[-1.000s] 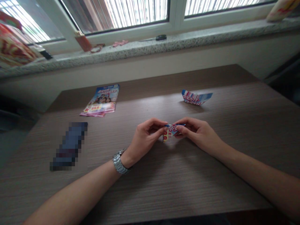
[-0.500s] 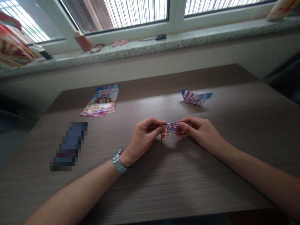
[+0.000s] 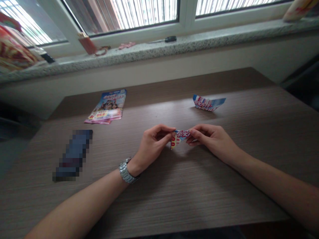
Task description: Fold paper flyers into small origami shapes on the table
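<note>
1. Apparently, folding is in hand: left hand (image 3: 156, 142) and right hand (image 3: 210, 136) each pinch an end of the paper (image 3: 182, 135) between thumb and fingers.
2. It sits nearer the person than the folded piece (image 3: 208, 104); contact with the table (image 3: 159, 199) is unclear.
3. Next probably calls for light, even fingertip pressure, edges aligned.
</note>
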Demonstrator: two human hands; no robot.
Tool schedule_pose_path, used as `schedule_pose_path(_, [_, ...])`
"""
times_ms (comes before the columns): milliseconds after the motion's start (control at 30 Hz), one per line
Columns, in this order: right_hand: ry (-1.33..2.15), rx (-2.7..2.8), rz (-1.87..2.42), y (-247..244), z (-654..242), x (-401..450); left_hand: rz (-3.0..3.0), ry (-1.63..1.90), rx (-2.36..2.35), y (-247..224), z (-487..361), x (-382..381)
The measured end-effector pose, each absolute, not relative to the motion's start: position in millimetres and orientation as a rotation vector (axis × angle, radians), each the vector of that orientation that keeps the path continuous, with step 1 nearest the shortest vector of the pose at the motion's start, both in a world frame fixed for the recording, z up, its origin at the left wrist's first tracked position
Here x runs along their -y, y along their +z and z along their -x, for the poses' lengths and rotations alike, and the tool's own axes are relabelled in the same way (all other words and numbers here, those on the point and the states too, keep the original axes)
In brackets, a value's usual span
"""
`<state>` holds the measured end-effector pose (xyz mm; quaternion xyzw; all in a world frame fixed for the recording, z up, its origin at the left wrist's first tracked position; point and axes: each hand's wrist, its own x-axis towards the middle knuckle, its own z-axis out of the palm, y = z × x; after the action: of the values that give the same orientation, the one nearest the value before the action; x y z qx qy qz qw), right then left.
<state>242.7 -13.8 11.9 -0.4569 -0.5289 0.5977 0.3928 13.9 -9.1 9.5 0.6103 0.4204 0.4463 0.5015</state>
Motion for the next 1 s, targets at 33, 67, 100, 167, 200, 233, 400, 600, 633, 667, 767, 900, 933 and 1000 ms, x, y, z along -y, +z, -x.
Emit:
schedule_pose_path(33, [1.525,1.339,1.161,11.8,-243.0,13.5,-1.474,1.080,-1.017,9.4,-13.9,9.0])
schedule_pose_path(67, [1.531,1.333,1.162,11.7,-243.2,13.1,-1.472,1.082,-1.017,9.2,-13.7,8.9])
schedule_pose_path(100, [1.535,1.322,1.163,11.6,-243.3,12.7,-1.470,1.086,-1.015,9.1,-13.5,8.6])
schedule_pose_path(167, [1.537,1.295,1.160,11.3,-243.4,11.7,-1.460,1.099,-1.013,8.6,-12.7,8.0])
schedule_pose_path(200, [1.531,1.286,1.159,11.2,-243.4,11.3,-1.457,1.108,-1.012,8.4,-12.3,7.7])
schedule_pose_path(233, [1.525,1.282,1.160,11.2,-243.5,11.0,-1.456,1.112,-1.012,8.1,-12.0,7.5])
schedule_pose_path(400, [1.471,1.322,1.181,13.1,-243.8,11.5,-1.465,1.116,-1.001,7.6,-11.8,7.7])
schedule_pose_path(600, [1.457,1.316,1.170,13.9,-243.4,13.2,-1.476,1.128,-1.001,9.7,-13.1,8.1])
schedule_pose_path(633, [1.457,1.319,1.170,14.2,-243.4,13.3,-1.479,1.127,-1.004,10.0,-13.2,8.1])
schedule_pose_path(667, [1.456,1.319,1.171,14.8,-243.2,13.4,-1.482,1.127,-1.007,10.1,-13.2,8.0])
schedule_pose_path(767, [1.452,1.312,1.180,17.3,-242.4,13.5,-1.494,1.126,-1.009,9.6,-13.1,7.7])
schedule_pose_path(900, [1.453,1.311,1.185,18.2,-241.4,13.3,-1.513,1.131,-1.011,8.7,-12.8,7.6])
schedule_pose_path(933, [1.453,1.310,1.184,17.5,-241.3,13.1,-1.517,1.134,-1.013,8.5,-12.7,7.8])
schedule_pose_path(1000, [1.452,1.296,1.173,15.4,-241.7,12.8,-1.529,1.149,-1.015,8.1,-12.3,8.5])
